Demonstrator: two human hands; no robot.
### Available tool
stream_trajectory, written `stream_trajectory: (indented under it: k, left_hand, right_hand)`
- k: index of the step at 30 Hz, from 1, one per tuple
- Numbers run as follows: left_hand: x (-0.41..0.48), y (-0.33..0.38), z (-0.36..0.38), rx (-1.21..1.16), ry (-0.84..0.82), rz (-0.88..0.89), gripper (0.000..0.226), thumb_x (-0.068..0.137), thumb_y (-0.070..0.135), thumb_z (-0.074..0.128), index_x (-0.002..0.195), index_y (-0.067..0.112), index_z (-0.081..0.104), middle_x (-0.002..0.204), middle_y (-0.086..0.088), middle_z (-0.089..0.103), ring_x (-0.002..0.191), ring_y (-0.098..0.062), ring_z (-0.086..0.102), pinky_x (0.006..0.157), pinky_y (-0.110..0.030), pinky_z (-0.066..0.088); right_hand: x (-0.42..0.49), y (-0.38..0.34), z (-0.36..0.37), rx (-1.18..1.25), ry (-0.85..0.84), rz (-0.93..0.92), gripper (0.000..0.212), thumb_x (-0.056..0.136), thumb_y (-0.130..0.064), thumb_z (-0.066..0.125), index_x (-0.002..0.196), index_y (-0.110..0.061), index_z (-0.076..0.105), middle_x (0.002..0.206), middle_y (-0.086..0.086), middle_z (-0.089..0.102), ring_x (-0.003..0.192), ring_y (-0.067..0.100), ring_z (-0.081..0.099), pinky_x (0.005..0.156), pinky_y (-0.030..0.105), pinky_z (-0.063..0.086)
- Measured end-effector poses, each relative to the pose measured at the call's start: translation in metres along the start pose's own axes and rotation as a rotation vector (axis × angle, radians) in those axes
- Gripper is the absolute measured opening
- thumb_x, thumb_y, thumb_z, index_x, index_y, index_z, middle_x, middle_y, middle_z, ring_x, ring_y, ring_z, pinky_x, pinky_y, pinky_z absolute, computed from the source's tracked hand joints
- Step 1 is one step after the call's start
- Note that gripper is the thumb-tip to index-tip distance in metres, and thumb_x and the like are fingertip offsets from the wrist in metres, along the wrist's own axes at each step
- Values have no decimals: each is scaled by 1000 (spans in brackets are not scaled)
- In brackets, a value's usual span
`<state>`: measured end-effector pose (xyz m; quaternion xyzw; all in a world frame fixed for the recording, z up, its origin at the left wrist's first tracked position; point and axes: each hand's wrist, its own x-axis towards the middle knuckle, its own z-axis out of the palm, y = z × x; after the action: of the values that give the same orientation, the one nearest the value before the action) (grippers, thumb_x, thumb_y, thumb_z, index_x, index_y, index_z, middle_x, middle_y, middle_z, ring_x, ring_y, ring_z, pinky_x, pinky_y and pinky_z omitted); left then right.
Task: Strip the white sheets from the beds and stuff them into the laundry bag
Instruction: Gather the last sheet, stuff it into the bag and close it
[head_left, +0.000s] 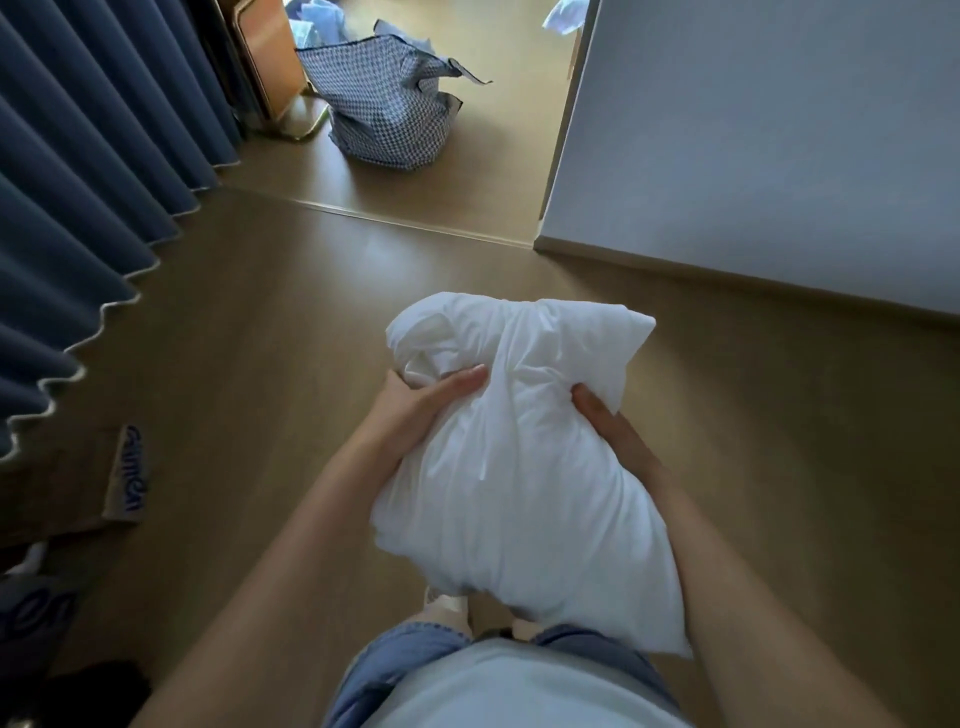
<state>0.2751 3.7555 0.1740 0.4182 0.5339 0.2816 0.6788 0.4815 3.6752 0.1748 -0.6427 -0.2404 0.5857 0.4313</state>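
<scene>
The left hand (431, 400) and right hand (608, 421) both grip the bundled white sheet (519, 478), held well short of the laundry bag (384, 109). The bag lies ahead and slightly left, nearer the left hand, and the bundle's long axis points roughly toward it.

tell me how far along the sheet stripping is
Done: a white sheet is off a bed and balled up. In hand: the left hand and right hand both grip that bundle. Left: the checked laundry bag stands ahead by the doorway, and the sheet is not yet in it. No bed shows, so I cannot tell how many remain.
</scene>
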Motion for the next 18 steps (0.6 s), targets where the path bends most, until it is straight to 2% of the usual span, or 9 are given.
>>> stream_trajectory:
  k: [2,5,7,10,13,16,18]
  left_hand:
    - [31,21,-17,25,7,-14,70,55,48,89,113,16,68,102,-3,74,93,-22,71,89,-45,55]
    - [76,47,-34,-1,19,-27,74,53,49,89,114,16,67,103,-4,74,94,-23,71,89,-46,55]
    - [108,63,-42,-23,13,-17,66,57,44,87,113,14,68,103,-6,74,94,-24,71,89,-47,55]
    - [164,90,-50,-30,33,-19,59,62,39,85,111,12,69,102,-8,74,93,-25,71,88,-47,55]
    - [226,125,-56,-27,63,-23,60,61,41,87,111,13,69,103,-6,74,93,-23,71,88,-44,56]
    - [284,164,-64,-35,106,-43,53,66,37,86,110,12,69,102,-6,74,91,-21,72,86,-41,57]
    - [318,189,-71,-60,128,-50,50,67,34,86,109,11,69,99,-6,74,90,-22,72,86,-42,57]
  right_hand:
    - [27,-20,16,7,5,16,33,92,-42,51,122,-28,49,105,-12,62,89,2,59,71,16,43]
    - [76,-49,34,-37,6,25,49,90,-46,52,133,-24,47,124,-3,59,107,15,58,89,28,41]
    - [114,-67,42,-28,6,44,53,87,-49,55,133,-24,48,126,-2,59,111,17,57,92,32,40]
    - [172,-97,52,-47,-9,55,58,82,-54,57,131,-24,50,124,-2,60,110,17,58,91,33,41]
    - [239,-136,58,-75,-15,69,73,71,-60,59,133,-22,51,125,-1,61,110,19,58,91,34,42]
    - [305,-178,67,-100,-33,90,71,72,-60,60,131,-22,52,123,0,62,109,19,59,88,34,42]
    - [344,-203,76,-108,-50,99,78,65,-63,62,131,-22,53,123,0,62,111,20,59,90,36,42]
